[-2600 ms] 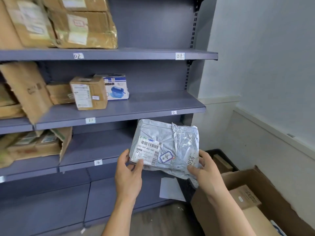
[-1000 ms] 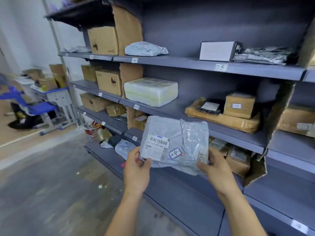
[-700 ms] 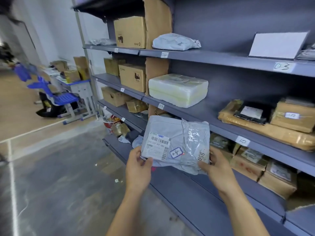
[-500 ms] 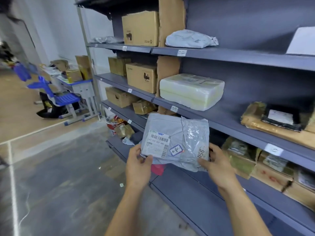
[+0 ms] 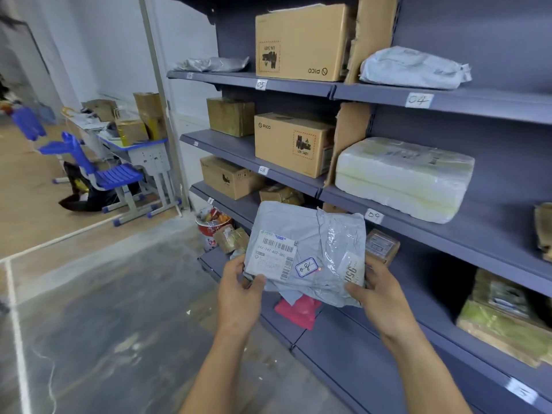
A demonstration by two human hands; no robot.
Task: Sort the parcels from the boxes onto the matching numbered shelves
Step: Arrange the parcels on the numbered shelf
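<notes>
the grey parcel [image 5: 304, 249] was held up in front of the shelves [image 5: 478, 231], between both hands and touching no shelf. the left hand [image 5: 239, 294] gripped its lower left corner, with the thumb curled over the front just below the barcode label [image 5: 274, 253] and the other fingers hidden behind. the right hand [image 5: 379, 297] gripped the lower right edge, with the thumb pressed on the crinkled plastic and the fingers wrapped round the back. a small sticker [image 5: 306, 266] on the front of the parcel read 08, handwritten inside a blue border.

above the parcel, a shelf edge carried the 08 tag [image 5: 262, 170]. a brown box [image 5: 291, 143] stood on that shelf just right of the tag, and a smaller box [image 5: 230, 116] stood further left. the shelf above bore the 05 tag [image 5: 260, 84] under a large box [image 5: 298, 40], and to its right the 04 tag [image 5: 419, 100] sat below a grey bag [image 5: 413, 68]. another tag [image 5: 374, 216], which looked like 09, was on the edge under a white wrapped package [image 5: 403, 177]. below the parcel a pink bag [image 5: 297, 312] lay on the bottom shelf. far to the left a blue chair [image 5: 98, 171] stood beside a desk [image 5: 143, 150].
</notes>
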